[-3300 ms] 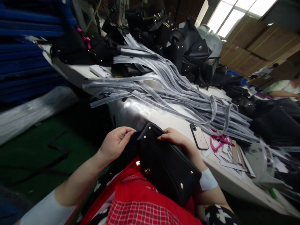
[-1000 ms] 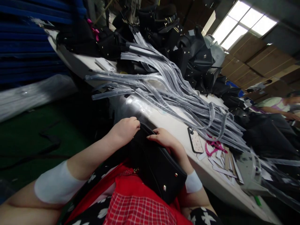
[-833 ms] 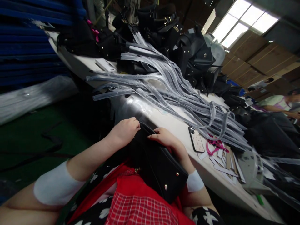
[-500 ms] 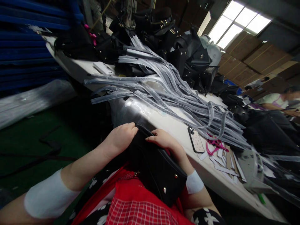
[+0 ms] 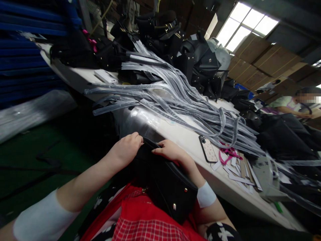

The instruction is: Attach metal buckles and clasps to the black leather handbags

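From my feed, nearest first: red apron (image 5: 145, 214) at 6 o'clock, cut off by the bottom edge. Black bag (image 5: 168, 187) sits against it at 6, tilted; lower part blends into shadow, opening not readable. Left hand (image 5: 126, 149) at 8: fingers curled together on the bag's upper end, fingertips hidden, so I can't tell exactly what they pinch. Right hand (image 5: 170, 150) between 5 and 6: clasping the bag's upper edge, thumb showing, some fingers out of sight. Both forearms run out of frame low.

White surface (image 5: 184, 135) slants from 10 to 4. On it: patterned phone (image 5: 208, 149) at 4, then a pink looped item (image 5: 229, 154), shape unclear, beside paper strips (image 5: 240, 179). Plastic-wrapped straps (image 5: 190, 103) overlap from 9 through 12 to 3.

Farther: dark bags (image 5: 200, 60) heaped at 1, outlines merging; co-worker (image 5: 286, 103) at 3, partly hidden. Blue stack (image 5: 30, 63) at 10, cropped. Cartons (image 5: 265, 60) at 2, bright window (image 5: 245, 25) above.
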Demonstrator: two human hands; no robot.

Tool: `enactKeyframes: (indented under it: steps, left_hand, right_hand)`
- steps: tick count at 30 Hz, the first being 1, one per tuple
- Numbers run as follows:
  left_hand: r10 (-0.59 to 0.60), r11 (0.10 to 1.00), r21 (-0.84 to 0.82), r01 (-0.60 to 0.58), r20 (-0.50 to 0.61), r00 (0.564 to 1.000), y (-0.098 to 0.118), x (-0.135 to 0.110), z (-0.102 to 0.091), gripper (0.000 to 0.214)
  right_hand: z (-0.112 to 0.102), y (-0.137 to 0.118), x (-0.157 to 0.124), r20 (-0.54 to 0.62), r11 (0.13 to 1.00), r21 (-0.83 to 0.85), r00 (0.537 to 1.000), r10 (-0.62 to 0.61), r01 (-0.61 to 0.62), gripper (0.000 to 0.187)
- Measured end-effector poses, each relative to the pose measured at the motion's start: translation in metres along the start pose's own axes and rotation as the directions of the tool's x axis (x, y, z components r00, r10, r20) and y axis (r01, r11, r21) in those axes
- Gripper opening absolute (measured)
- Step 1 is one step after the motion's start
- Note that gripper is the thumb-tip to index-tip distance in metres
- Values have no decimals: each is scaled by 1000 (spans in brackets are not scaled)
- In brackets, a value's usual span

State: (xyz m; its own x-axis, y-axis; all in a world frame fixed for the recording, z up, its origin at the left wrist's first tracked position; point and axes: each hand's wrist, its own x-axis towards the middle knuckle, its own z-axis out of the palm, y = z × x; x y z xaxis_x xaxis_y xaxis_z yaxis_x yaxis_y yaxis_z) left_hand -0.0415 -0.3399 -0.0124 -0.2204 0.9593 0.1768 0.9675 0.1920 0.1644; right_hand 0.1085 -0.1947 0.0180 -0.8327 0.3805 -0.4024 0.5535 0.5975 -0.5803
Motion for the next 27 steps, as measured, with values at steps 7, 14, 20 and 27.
enactKeyframes:
  steps: [7,14,20,27]
  left_hand:
    - [30,956,-285,-64,-121,992,-18,-5,2,18]
    - [24,985,-170,-27,-24,999,-6,1,-6,18]
    - [-28,997,-74,25,-41,999,4,-3,-5,22]
    - [-44,992,116,52,-76,996,25,-17,3,24]
  right_hand:
    - [-2,-1,-3,27,999,36,1000,16,-17,24]
    - [0,0,-1,-8,1000,-8,1000,-13,13,29]
    - [0,0,0,-15,1000,-5,1000,4,-4,29]
    - [1,-2,1,-1,1000,-23,1000,-15,15,26]
